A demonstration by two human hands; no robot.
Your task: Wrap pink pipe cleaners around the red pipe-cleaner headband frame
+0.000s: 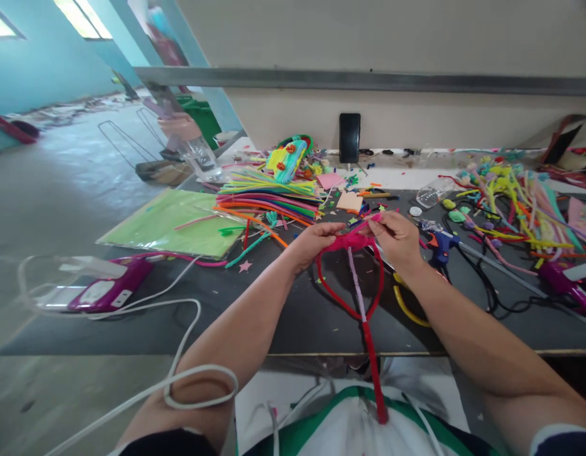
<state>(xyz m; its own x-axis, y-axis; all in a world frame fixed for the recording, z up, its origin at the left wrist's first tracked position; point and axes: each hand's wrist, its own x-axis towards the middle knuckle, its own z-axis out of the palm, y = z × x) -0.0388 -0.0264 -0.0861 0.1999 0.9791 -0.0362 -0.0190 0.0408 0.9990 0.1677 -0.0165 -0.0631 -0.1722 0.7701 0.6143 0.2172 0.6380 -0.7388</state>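
Observation:
Between my two hands is a fuzzy pipe-cleaner craft. A red pipe cleaner [328, 288] bends into a rounded loop below a bunched bright pink pipe cleaner [352, 240]. A lilac stem [356, 278] runs down the loop's middle into a thick red handle [372, 364] pointing towards my body. My left hand [314, 244] pinches the left end of the pink part. My right hand [394, 239], higher up, is closed on a pink strand at the right. The fingertips partly hide how the strands are twisted. Under my right forearm lies a curved yellow piece [407, 304].
A pile of coloured pipe cleaners [273, 196] and a green sheet pack [164, 225] lie at left. A blue glue gun [439, 246] and tangled pipe cleaners [521, 209] are at right. A phone [350, 138] leans behind. A white cable [197, 373] crosses my left forearm near a purple power strip [109, 291].

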